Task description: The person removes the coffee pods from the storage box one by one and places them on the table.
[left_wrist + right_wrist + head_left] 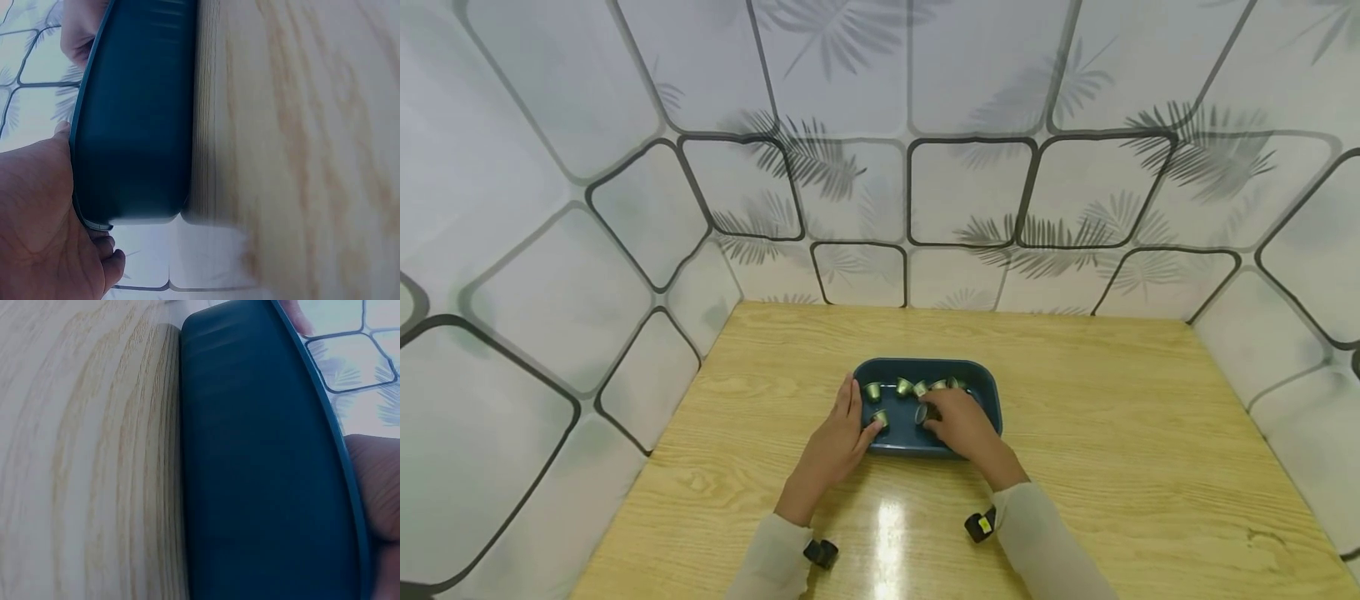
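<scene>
A dark blue tray with rounded corners stands on the table, several small green-gold coffee capsules inside it. My left hand grips its left end, fingers along the outside and thumb over the rim, close to a capsule lying near that side. Inside the tray, my right hand pinches one capsule, its round end facing left. In the left wrist view, fingers of the left hand curl beneath the tray rim. Most of the right hand is hidden behind the tray wall in the right wrist view.
The wooden table extends on both sides of the tray. Patterned white panels with leaf prints rise behind it and to the left and right. Small black devices are worn at both wrists.
</scene>
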